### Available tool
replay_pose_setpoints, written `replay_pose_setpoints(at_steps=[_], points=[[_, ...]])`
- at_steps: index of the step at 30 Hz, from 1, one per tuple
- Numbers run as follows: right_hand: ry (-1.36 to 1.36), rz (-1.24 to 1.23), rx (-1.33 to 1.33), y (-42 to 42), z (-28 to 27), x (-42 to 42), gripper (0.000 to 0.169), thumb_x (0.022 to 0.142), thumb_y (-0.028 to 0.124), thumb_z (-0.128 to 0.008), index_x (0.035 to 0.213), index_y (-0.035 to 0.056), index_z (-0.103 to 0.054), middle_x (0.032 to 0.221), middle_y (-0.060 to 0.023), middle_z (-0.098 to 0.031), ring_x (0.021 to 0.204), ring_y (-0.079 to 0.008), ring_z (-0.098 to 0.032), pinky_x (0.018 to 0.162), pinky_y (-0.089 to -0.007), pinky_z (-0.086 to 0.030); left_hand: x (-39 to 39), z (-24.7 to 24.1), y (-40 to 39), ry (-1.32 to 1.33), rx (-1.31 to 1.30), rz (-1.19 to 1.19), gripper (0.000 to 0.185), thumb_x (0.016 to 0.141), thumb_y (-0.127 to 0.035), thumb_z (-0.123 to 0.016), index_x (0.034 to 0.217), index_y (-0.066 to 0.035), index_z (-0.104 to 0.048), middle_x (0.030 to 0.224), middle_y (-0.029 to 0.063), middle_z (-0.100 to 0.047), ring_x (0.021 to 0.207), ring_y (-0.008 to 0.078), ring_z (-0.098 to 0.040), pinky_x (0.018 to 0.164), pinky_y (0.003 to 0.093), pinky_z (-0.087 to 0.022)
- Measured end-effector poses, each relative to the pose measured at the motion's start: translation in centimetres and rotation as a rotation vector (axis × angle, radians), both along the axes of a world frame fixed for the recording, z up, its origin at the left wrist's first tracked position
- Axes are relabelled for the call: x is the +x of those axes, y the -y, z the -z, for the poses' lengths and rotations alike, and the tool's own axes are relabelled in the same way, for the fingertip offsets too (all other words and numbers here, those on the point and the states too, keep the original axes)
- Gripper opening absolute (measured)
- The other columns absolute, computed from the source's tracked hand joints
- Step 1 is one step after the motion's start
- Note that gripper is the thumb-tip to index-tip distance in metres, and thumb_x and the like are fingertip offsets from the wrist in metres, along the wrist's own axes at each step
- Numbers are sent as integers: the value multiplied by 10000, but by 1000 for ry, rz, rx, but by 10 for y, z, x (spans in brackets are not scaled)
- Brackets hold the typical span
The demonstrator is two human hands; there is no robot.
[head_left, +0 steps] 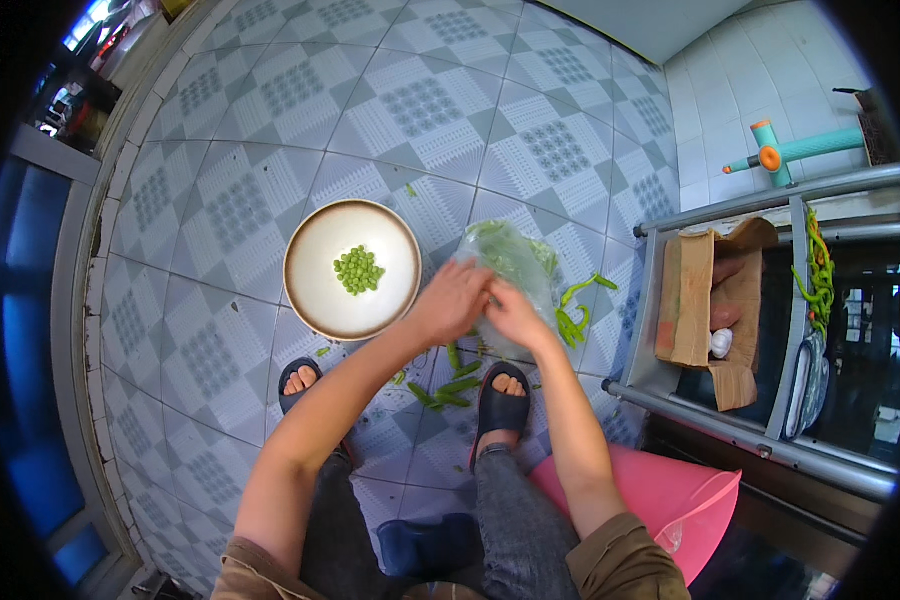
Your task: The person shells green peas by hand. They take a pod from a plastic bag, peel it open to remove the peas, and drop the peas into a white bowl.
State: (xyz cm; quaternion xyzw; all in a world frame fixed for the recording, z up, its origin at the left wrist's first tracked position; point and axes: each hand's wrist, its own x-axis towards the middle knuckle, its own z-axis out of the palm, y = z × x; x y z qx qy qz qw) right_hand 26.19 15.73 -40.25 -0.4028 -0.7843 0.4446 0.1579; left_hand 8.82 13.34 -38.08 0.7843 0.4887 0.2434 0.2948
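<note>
My left hand (451, 298) and my right hand (516, 313) meet at the fingertips above the tiled floor, fingers bent. Motion blur and the fingers themselves hide anything small between them. Just behind lies a clear plastic bag (538, 271), with green pods (499, 244) showing through and at its mouth. To the left of my hands, a cream plate with a brown rim (315, 300) stands on the floor. A small heap of shelled green peas (358, 270) sits near its middle. Several loose pea pods (456, 387) lie between my feet.
Green chili peppers (572, 319) lie right of the bag. A metal rack (649, 300) at right holds a cardboard box (686, 300) with a garlic bulb (721, 343). A pink plastic bin (660, 487) stands by my right leg. Black slippers (504, 397) are on my feet.
</note>
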Motion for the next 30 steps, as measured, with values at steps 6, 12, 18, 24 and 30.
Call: replay_pose_setpoints(at_steps=[6,12,18,24,30], points=[[138,433,182,-29,-20,41,470,866,42,-465,1324,107,-383,1193,-147,-523,870,-183,-595,782,-300,-463,9,4,-18,-477,70,60,431,798,-445,-535,1108,-147,-573,1294,195,-410,1292,334,-251,995,652,-91],[-87,690,64,-40,-24,16,481,832,-12,-478,1291,114,-412,1149,-126,-535,812,-160,-593,653,-292,-479,13,6,-12,-558,124,35,401,710,-496,-607,835,-127,-704,1331,210,-363,1304,377,-187,1012,634,-73],[104,289,300,-44,6,7,214,793,80,-535,987,74,-624,762,-125,-632,781,-290,-600,703,-399,-471,11,-4,-16,-632,67,0,424,711,-518,-601,820,-125,-714,1362,195,-333,1305,431,-129,1018,621,-44],[567,565,139,-34,9,-34,353,756,258,-619,1053,83,-541,964,-154,-607,892,-346,-576,748,-458,-453,7,1,-8,-576,13,3,439,719,-531,-594,803,-116,-711,1365,205,-320,1307,442,-110,1018,619,-42],[332,786,125,-32,9,-28,418,700,198,-637,1086,91,-518,976,-155,-599,899,-337,-579,755,-440,-454,4,-20,16,-474,44,46,459,732,-355,-645,1042,-32,-543,1359,217,-312,1307,410,-169,1019,589,-152]])
